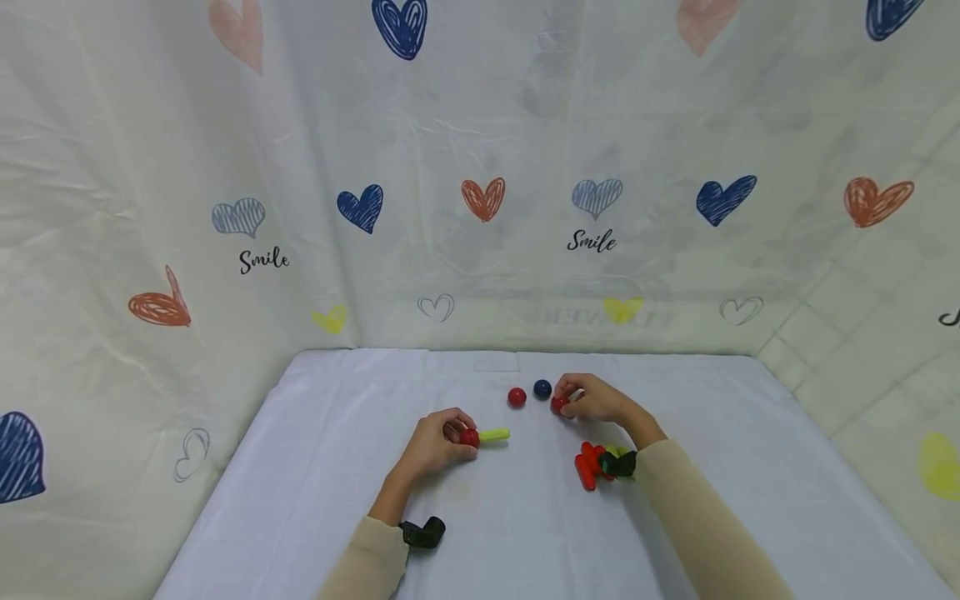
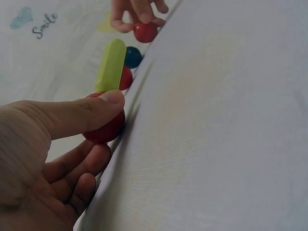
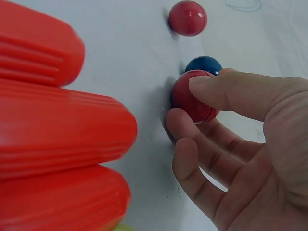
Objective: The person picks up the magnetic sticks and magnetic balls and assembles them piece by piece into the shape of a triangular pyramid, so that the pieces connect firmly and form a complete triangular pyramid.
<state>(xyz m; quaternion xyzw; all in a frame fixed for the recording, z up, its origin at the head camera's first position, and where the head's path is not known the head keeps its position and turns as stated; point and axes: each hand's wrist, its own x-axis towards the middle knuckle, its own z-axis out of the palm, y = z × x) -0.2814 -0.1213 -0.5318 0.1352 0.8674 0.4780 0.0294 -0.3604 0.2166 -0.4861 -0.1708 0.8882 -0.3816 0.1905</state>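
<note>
My left hand (image 1: 437,443) pinches a red ball (image 2: 108,126) between thumb and fingers, close over the white cloth. From that ball a yellow-green ridged stick (image 1: 495,434) juts out to the right. Farther back, my right hand (image 1: 597,400) grips another red ball (image 3: 190,96) with its thumb on top and fingertips below. A dark blue ball (image 1: 542,389) lies just left of the right hand, and a third red ball (image 1: 517,397) sits beyond it to the left.
Under the right wrist lies a pile of red ridged sticks (image 1: 585,472) with yellow-green sticks (image 1: 617,451) among them. A white cloth (image 1: 517,533) covers the table. Behind it hangs a pale curtain (image 1: 480,117) printed with hearts.
</note>
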